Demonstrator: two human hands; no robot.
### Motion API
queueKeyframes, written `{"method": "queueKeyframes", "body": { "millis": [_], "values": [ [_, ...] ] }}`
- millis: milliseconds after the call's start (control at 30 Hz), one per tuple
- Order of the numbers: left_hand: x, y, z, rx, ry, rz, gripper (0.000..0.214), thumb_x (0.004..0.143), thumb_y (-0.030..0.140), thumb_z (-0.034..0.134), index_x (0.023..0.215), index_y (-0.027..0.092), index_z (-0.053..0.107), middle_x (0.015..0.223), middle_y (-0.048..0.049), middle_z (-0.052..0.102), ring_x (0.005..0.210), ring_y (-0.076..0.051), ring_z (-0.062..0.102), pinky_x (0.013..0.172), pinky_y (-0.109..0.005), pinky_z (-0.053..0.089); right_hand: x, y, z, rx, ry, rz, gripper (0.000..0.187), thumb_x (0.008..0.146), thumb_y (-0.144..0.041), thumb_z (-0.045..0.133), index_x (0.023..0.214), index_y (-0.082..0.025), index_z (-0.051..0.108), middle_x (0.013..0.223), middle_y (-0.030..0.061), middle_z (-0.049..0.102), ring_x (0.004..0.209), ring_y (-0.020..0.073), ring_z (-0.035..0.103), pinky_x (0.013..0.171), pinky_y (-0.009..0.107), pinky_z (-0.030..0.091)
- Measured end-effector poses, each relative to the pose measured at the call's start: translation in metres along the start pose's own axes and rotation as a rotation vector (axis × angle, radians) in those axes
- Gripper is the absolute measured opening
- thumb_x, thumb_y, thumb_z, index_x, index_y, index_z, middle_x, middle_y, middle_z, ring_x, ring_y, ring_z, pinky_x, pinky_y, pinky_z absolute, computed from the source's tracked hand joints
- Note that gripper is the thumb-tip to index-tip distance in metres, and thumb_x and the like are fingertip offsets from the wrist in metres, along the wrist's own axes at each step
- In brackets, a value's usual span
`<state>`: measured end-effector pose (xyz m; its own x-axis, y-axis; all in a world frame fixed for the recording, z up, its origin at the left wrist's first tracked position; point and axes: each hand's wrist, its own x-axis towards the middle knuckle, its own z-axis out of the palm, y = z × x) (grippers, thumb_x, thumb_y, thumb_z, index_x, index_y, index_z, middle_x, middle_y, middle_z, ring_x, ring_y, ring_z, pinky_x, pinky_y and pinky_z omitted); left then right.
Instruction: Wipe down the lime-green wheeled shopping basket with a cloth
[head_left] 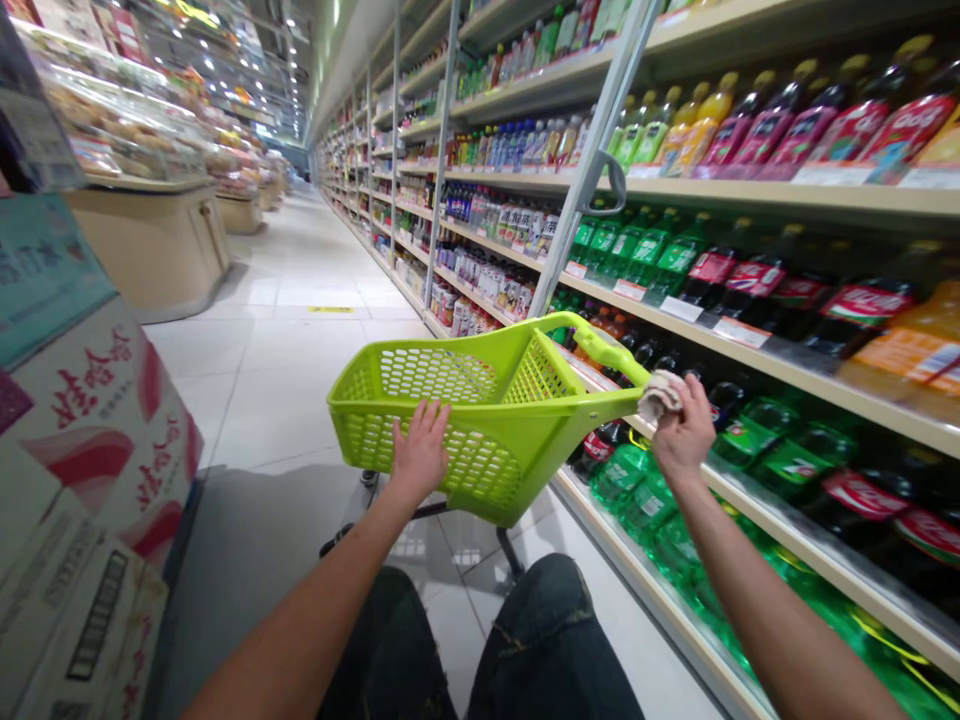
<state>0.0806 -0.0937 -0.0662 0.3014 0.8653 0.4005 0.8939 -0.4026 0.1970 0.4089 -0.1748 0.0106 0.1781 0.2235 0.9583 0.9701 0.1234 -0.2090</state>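
Observation:
A lime-green shopping cart (pixel 480 440) with a perforated plastic basket stands crosswise in front of me. My left hand (pixel 421 447) lies against its near side, fingers spread over the upper rim and holding nothing. At the right end, my right hand (pixel 684 425) is closed on a whitish crumpled cloth (pixel 660 396). That cloth touches the cart by the near end of its curved handle (pixel 604 350). The visible part of the basket's inside shows no goods. Part of the cart's dark lower frame shows beneath the basket.
Tall drink shelves (pixel 750 335) run along the right, close to the cart's handle. Stacked cartons (pixel 97 420) stand at the left. Farther off on the left is a goods counter (pixel 154 240). A tiled aisle floor (pixel 300 360) stretches ahead. My knees are below the cart.

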Motion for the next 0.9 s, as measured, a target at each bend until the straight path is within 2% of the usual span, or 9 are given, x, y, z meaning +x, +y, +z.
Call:
{"method": "queueKeyframes", "body": {
  "millis": [133, 267, 367, 467, 567, 700, 767, 833, 900],
  "values": [
    [0.0, 0.001, -0.001, 0.017, -0.028, -0.002, 0.066, 0.07, 0.017, 0.039, 0.134, 0.019, 0.027, 0.142, -0.0048, 0.027, 0.132, -0.024, 0.017, 0.102, -0.055, 0.022, 0.015, -0.011, 0.006, 0.038, -0.043, -0.024, 0.037, 0.075, -0.013, 0.037, 0.104, -0.017, 0.059, 0.121, 0.008, 0.053, 0.112, 0.0192, 0.049, 0.097, 0.04, 0.038],
    [0.0, 0.002, -0.003, 0.031, -0.032, 0.0, 0.065, 0.07, 0.018, 0.04, 0.134, 0.02, 0.026, 0.142, -0.0042, 0.027, 0.132, -0.024, 0.018, 0.101, -0.055, 0.024, 0.015, -0.011, 0.007, 0.023, 0.05, 0.0, 0.038, 0.071, -0.01, 0.037, 0.1, -0.016, 0.061, 0.125, 0.0091, 0.048, 0.117, 0.0207, 0.044, 0.099, 0.042, 0.034],
    [0.001, 0.002, -0.003, 0.039, -0.021, -0.008, 0.064, 0.071, 0.019, 0.04, 0.134, 0.02, 0.027, 0.142, -0.0051, 0.029, 0.132, -0.024, 0.018, 0.1, -0.055, 0.025, 0.009, -0.004, 0.011, 0.042, -0.062, 0.01, 0.032, 0.071, -0.013, 0.04, 0.095, -0.016, 0.062, 0.127, 0.0096, 0.045, 0.12, 0.0234, 0.04, 0.101, 0.045, 0.031],
    [0.002, 0.002, -0.003, 0.032, -0.024, -0.015, 0.063, 0.072, 0.019, 0.04, 0.133, 0.02, 0.028, 0.141, -0.0052, 0.03, 0.132, -0.024, 0.019, 0.1, -0.055, 0.025, 0.005, 0.0, 0.019, 0.032, -0.132, 0.034, 0.035, 0.071, -0.024, 0.051, 0.104, -0.016, 0.057, 0.128, 0.0116, 0.042, 0.12, 0.0259, 0.037, 0.1, 0.046, 0.031],
    [0.003, 0.002, -0.004, 0.023, -0.034, -0.015, 0.062, 0.072, 0.019, 0.04, 0.133, 0.021, 0.029, 0.141, -0.0043, 0.03, 0.131, -0.023, 0.02, 0.101, -0.054, 0.026, 0.015, 0.008, 0.025, -0.004, -0.106, 0.098, 0.044, 0.071, -0.03, 0.054, 0.112, -0.015, 0.053, 0.119, 0.0122, 0.05, 0.112, 0.0247, 0.045, 0.097, 0.043, 0.036],
    [0.004, 0.004, -0.008, 0.021, -0.052, -0.032, 0.061, 0.072, 0.018, 0.04, 0.132, 0.021, 0.03, 0.141, -0.0051, 0.031, 0.131, -0.024, 0.021, 0.101, -0.054, 0.026, 0.025, 0.012, 0.028, 0.014, -0.133, 0.098, 0.035, 0.077, -0.021, 0.042, 0.106, -0.01, 0.058, 0.108, 0.0129, 0.058, 0.104, 0.022, 0.051, 0.096, 0.039, 0.037],
    [0.005, 0.005, -0.009, 0.017, -0.062, -0.038, 0.061, 0.071, 0.017, 0.041, 0.131, 0.02, 0.031, 0.141, -0.006, 0.031, 0.131, -0.024, 0.021, 0.101, -0.055, 0.026, 0.011, 0.002, 0.03, 0.08, -0.162, -0.012, 0.035, 0.077, -0.014, 0.038, 0.106, -0.014, 0.059, 0.111, 0.0099, 0.058, 0.112, 0.0211, 0.048, 0.101, 0.041, 0.032],
    [0.006, 0.006, -0.011, 0.016, -0.067, -0.037, 0.061, 0.071, 0.017, 0.041, 0.131, 0.019, 0.031, 0.141, -0.0065, 0.031, 0.131, -0.024, 0.021, 0.101, -0.054, 0.026, -0.018, -0.015, 0.032, 0.175, -0.247, -0.141, 0.038, 0.078, -0.009, 0.037, 0.108, -0.019, 0.058, 0.118, 0.0066, 0.055, 0.12, 0.0204, 0.04, 0.104, 0.044, 0.029],
    [0.006, 0.006, -0.012, 0.022, -0.07, -0.04, 0.061, 0.071, 0.017, 0.041, 0.131, 0.019, 0.031, 0.141, -0.0066, 0.031, 0.131, -0.024, 0.021, 0.101, -0.054, 0.025, -0.051, -0.031, 0.033, 0.254, -0.357, -0.241, 0.038, 0.081, -0.009, 0.037, 0.109, -0.022, 0.058, 0.12, 0.0056, 0.055, 0.123, 0.02, 0.037, 0.103, 0.045, 0.032]
  ]
}}
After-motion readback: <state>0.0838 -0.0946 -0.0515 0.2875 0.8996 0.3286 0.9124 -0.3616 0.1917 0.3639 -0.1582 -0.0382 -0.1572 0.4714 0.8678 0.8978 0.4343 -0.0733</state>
